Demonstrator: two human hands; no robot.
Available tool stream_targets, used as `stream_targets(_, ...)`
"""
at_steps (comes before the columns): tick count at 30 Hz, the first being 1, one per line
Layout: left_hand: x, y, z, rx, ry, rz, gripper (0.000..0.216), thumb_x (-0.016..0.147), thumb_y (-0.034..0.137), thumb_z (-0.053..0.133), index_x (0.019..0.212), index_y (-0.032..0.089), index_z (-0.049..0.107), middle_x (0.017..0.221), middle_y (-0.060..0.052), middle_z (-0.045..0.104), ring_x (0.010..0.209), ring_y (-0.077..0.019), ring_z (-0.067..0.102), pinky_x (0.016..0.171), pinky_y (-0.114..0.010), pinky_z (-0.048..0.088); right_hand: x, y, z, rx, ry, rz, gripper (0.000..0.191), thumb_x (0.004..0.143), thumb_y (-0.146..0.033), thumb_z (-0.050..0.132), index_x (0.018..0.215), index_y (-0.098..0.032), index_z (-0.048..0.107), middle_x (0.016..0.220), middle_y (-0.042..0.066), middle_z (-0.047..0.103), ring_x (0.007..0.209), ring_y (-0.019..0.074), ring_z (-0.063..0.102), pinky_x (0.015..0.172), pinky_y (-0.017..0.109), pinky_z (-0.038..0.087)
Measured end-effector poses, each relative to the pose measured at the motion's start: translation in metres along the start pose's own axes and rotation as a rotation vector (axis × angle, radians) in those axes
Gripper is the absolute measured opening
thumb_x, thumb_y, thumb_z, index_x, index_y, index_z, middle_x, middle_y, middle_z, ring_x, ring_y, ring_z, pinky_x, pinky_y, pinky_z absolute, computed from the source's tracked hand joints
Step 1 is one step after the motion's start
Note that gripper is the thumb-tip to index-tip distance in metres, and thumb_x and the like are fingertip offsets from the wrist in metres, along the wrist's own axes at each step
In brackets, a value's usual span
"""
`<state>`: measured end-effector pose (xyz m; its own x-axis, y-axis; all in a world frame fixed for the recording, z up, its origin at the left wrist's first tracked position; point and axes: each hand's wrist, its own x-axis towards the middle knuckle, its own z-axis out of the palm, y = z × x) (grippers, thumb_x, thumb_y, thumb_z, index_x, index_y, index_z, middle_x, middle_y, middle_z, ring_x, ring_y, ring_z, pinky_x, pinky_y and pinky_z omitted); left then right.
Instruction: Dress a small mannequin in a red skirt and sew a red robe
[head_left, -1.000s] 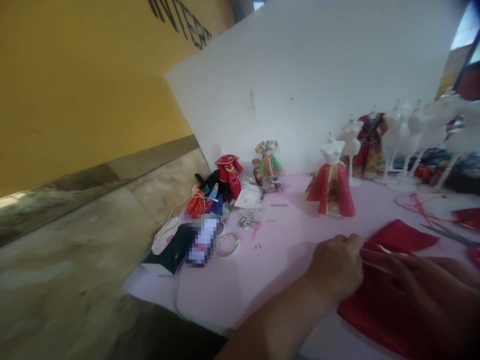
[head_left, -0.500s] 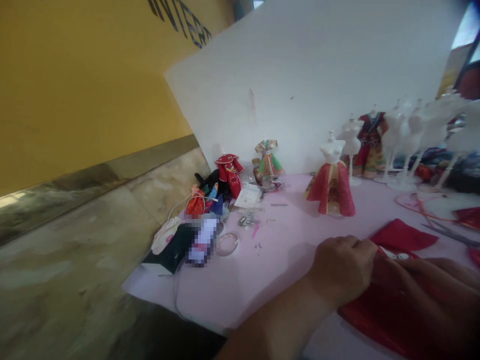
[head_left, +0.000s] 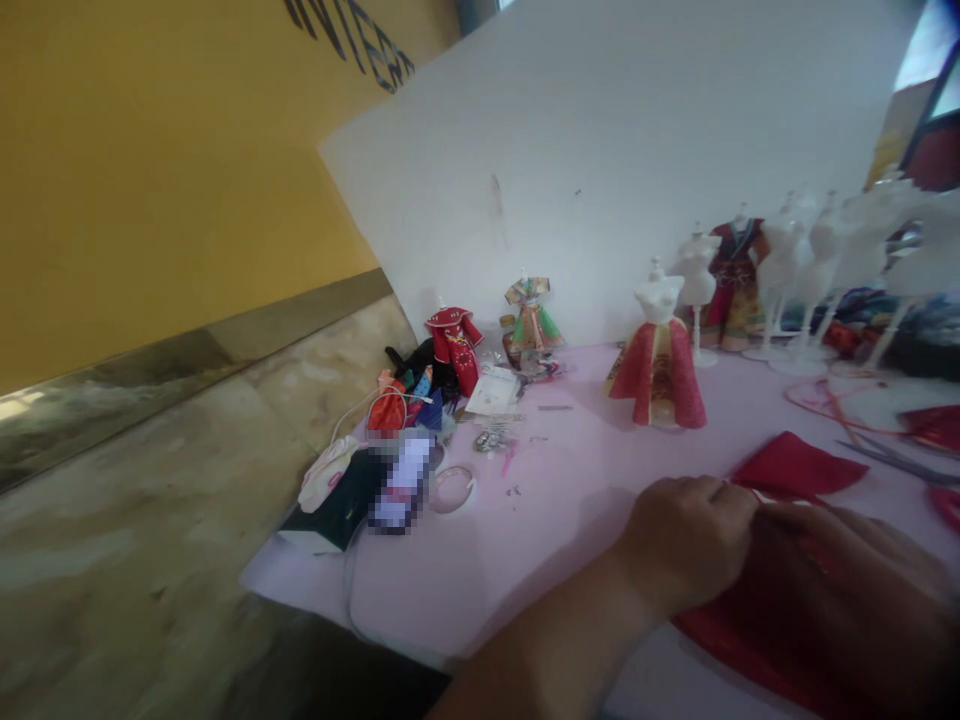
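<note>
My left hand (head_left: pixel 694 540) reaches in from the bottom, its fingers closed at the upper edge of a dark red cloth (head_left: pixel 742 640). Close against it on the right, my right hand (head_left: pixel 870 570) is curled over the same cloth, dim and partly blurred. The fingertips of both hands almost meet, and a thin pale strip shows beside them. What lies under the fingers is hidden. Just beyond the hands, a smaller flat piece of red cloth (head_left: pixel 799 465) rests on the pink tabletop (head_left: pixel 555 540). Scissors (head_left: pixel 900 460) lie to its right.
A small white mannequin in a red-and-gold skirt (head_left: pixel 664 375) stands behind the cloth, with several bare white mannequins (head_left: pixel 787 255) at the right. Leftward lie a tape roll (head_left: pixel 454 490), a blurred-out phone (head_left: pixel 405 485) and a dark green box (head_left: pixel 341 510). A white board (head_left: pixel 600 130) backs the table.
My right hand has shifted slightly toward my left, covering most of a small white item that showed between them. Both hands stay on the dark red cloth. The view has moved a little.
</note>
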<state>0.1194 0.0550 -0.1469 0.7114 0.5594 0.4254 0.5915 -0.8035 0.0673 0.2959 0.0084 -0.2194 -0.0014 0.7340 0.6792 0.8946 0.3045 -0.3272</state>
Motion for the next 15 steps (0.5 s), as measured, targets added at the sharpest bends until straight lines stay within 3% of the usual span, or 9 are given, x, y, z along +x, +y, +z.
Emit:
stream_targets(4, 0.000, 0.000, -0.001, -0.009, -0.016, 0.004, 0.021, 0.098, 0.020, 0.042, 0.096, 0.016, 0.062, 0.093, -0.006, 0.071, 0.084, -0.0187, 0.067, 0.077, -0.033, 0.054, 0.004, -0.008, -0.006, -0.031, -0.009, 0.022, 0.026, 0.096, -0.036, 0.042, 0.108, -0.027, 0.063, 0.099, 0.008, 0.071, 0.086, 0.0297, 0.066, 0.080, 0.048, 0.050)
stream_targets(8, -0.001, 0.002, -0.005, -0.021, -0.005, 0.001, 0.019, 0.097, 0.023, 0.046, 0.104, 0.017, 0.062, 0.094, -0.004, 0.072, 0.085, -0.0191, 0.068, 0.077, -0.034, 0.054, 0.004, 0.001, 0.000, -0.023, 0.017, 0.007, 0.021, 0.095, -0.038, 0.045, 0.102, -0.027, 0.062, 0.093, 0.006, 0.070, 0.079, 0.0272, 0.066, 0.073, 0.044, 0.050)
stream_targets(11, -0.001, 0.002, -0.007, -0.023, 0.024, 0.009, 0.019, 0.097, 0.022, 0.045, 0.100, 0.019, 0.063, 0.091, -0.002, 0.071, 0.082, -0.0174, 0.068, 0.074, -0.032, 0.053, 0.002, 0.007, 0.004, -0.033, 0.064, 0.002, 0.023, 0.094, -0.041, 0.046, 0.103, -0.027, 0.062, 0.094, 0.005, 0.071, 0.080, 0.0262, 0.067, 0.072, 0.042, 0.050)
stream_targets(15, -0.001, 0.000, -0.005, 0.004, 0.038, -0.006, 0.019, 0.096, 0.023, 0.044, 0.091, 0.018, 0.062, 0.087, -0.002, 0.071, 0.082, -0.0175, 0.067, 0.074, -0.032, 0.052, 0.001, 0.000, -0.001, -0.014, 0.013, 0.073, 0.028, 0.094, -0.047, 0.045, 0.100, -0.027, 0.064, 0.092, 0.006, 0.070, 0.081, 0.0270, 0.065, 0.073, 0.043, 0.049)
